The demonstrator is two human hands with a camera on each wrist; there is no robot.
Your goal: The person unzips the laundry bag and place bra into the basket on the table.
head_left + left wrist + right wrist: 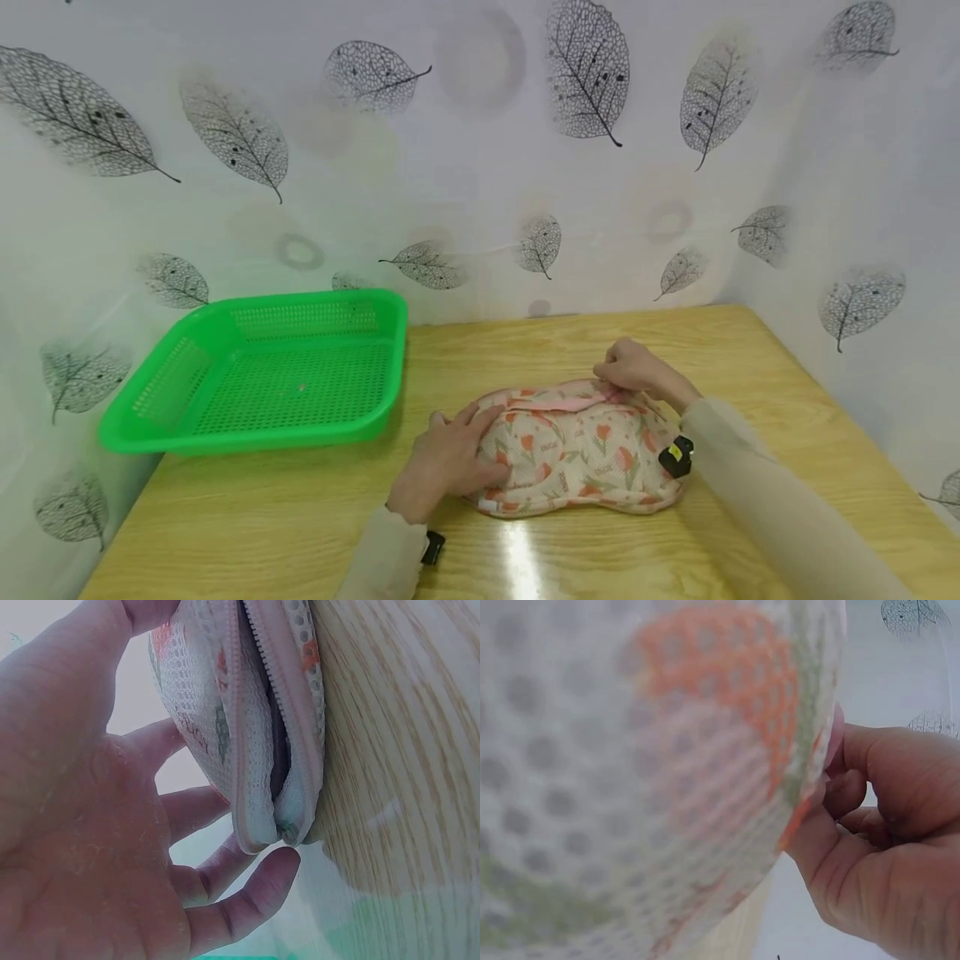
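A padded, rounded mesh laundry bag (577, 458) with orange tulips and green leaves lies on the table. My left hand (448, 458) rests on its left end with fingers spread, and the thumb touches the printed face. In the left wrist view, the pink zipper (281, 690) is parted and something dark shows in the gap. My right hand (637, 368) pinches the bag's upper right edge at the pink zipper band. The right wrist view shows the thumb and curled fingers at that edge; whether they hold a zipper pull is hidden.
A green plastic basket (390, 400) with latticed sides stands to the left on the wooden table (285, 517). Small pinkish specks lie on its floor. Behind the table hangs a white curtain (480, 167) with a leaf print, and it continues along both sides.
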